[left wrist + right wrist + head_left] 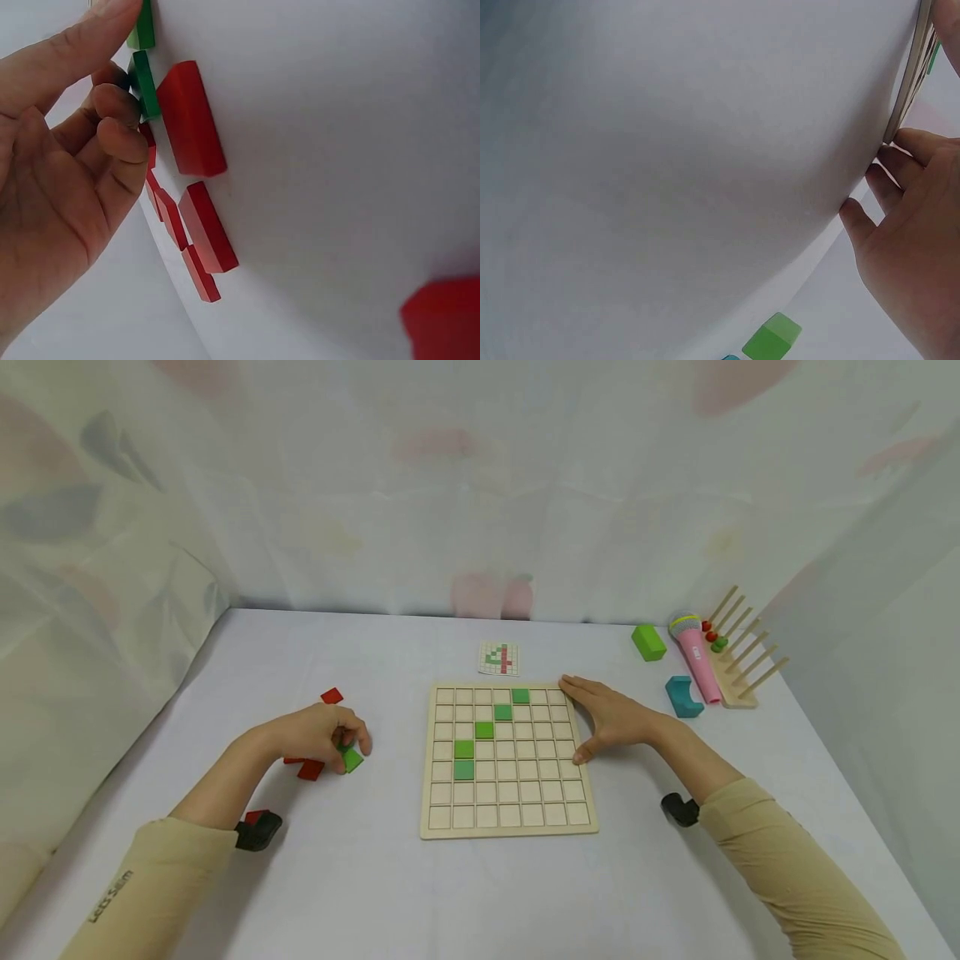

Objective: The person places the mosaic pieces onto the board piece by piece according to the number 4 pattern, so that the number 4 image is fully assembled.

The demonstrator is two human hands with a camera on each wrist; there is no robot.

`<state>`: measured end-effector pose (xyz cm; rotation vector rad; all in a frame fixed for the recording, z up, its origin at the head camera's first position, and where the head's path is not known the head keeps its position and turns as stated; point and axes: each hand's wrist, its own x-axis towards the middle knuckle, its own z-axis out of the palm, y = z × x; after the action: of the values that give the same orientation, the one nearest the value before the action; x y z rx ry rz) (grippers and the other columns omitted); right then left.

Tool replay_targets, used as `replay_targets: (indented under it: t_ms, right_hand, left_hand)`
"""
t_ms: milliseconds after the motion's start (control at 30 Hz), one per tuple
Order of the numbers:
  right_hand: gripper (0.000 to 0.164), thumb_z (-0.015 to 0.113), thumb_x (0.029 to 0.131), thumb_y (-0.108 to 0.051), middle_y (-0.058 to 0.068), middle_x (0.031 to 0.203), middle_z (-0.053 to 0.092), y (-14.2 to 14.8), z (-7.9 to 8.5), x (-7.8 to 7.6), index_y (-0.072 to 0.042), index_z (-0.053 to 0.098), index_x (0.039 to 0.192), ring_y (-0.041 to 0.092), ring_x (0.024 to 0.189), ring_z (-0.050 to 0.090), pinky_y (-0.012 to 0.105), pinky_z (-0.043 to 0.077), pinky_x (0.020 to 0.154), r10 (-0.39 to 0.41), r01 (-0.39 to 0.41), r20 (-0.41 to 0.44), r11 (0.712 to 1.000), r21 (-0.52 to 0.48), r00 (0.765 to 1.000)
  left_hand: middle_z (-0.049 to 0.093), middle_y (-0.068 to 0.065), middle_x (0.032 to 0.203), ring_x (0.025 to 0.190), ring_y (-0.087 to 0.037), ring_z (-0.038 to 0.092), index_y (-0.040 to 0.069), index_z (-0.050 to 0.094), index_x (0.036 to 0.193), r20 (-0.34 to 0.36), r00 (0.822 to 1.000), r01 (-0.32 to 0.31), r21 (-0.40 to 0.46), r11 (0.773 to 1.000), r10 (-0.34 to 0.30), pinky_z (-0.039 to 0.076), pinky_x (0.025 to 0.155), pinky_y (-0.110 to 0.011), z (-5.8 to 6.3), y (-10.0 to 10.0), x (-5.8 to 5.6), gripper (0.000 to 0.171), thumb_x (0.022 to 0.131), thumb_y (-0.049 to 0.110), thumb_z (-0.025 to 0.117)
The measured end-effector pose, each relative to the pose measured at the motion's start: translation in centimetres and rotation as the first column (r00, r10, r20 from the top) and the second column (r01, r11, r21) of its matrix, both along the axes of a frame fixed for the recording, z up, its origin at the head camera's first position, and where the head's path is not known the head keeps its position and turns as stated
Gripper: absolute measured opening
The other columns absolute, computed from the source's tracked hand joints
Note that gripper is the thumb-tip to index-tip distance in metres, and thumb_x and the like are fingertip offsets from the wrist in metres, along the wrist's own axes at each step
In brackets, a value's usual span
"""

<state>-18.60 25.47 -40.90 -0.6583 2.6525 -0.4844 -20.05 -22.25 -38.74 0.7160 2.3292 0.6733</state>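
My left hand [318,735] is at the loose tiles on the left, with its thumb and index finger at opposite sides of a light green square tile [353,761]. Beside it, a darker green tile [144,85] lies by the curled other fingers. Several red tiles [311,770] are scattered around and under this hand. At the centre lies a wooden grid board [510,836], where several green tiles [484,730] form a stepped diagonal. My right hand [611,714] rests against the board's right edge, fingers extended and thumb spread.
A small pattern card [498,658] with green and red squares lies behind the board. Toward the back right are a green block [648,642], a teal curved block [683,697], a pink toy microphone [699,664] and a wooden peg stand [738,700] with small red and green pieces.
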Motion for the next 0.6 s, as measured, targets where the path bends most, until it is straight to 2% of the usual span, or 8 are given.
replay_targets:
  t_ms: [367,600]
  right_hand:
    - [0.127,0.084,0.064,-0.055,0.016,0.166,0.016,-0.07,0.1,-0.01,-0.003,0.017,0.157,0.038,0.154,0.016,0.059,0.021,0.122,0.009,-0.009,-0.008,1.0,0.005,1.0]
    - [0.127,0.085,0.064,-0.056,0.016,0.166,0.016,-0.03,0.06,-0.05,-0.003,0.017,0.157,0.038,0.154,0.015,0.059,0.021,0.122,0.006,-0.006,-0.003,1.0,0.001,1.0]
  left_hand:
    - [0.059,-0.004,0.082,0.081,-0.019,0.052,0.016,0.071,0.09,0.001,1.0,-0.006,-0.001,1.0,0.006,0.048,0.068,-0.024,-0.22,-0.02,-0.14,0.023,0.075,0.001,0.079]
    - [0.059,-0.002,0.09,0.085,-0.017,0.054,0.017,0.07,0.086,-0.043,0.999,-0.001,-0.013,1.0,0.0,0.05,0.071,-0.025,-0.16,0.37,-0.08,0.023,0.073,0.002,0.081]
